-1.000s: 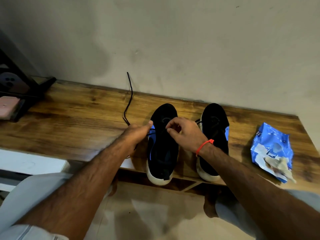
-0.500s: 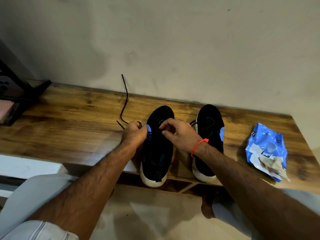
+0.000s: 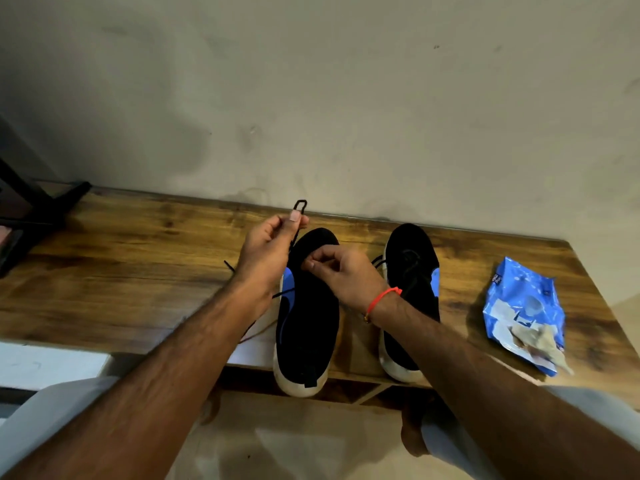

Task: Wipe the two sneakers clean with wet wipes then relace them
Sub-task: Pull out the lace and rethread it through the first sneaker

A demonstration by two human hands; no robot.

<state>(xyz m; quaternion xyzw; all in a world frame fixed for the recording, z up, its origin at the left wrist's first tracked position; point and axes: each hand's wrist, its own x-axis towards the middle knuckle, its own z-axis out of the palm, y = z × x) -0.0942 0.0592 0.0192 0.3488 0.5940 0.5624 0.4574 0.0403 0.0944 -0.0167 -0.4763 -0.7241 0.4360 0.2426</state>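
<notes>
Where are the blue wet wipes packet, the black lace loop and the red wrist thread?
Blue plastic wet wipes packet (image 3: pixel 523 306): head view, middle of its front.
Black shoelace loop (image 3: pixel 300 205): head view, looped end above the left thumb.
Red wrist thread (image 3: pixel 382 296): head view, strand across the right wrist.

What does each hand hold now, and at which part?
The left hand pinches the black shoelace just below a small loop. The right hand pinches something over the left sneaker; what exactly cannot be told.

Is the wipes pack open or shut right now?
Open: the blue wipes pack has its flap peeled back and a crumpled wipe sticking out at the near end.
</notes>
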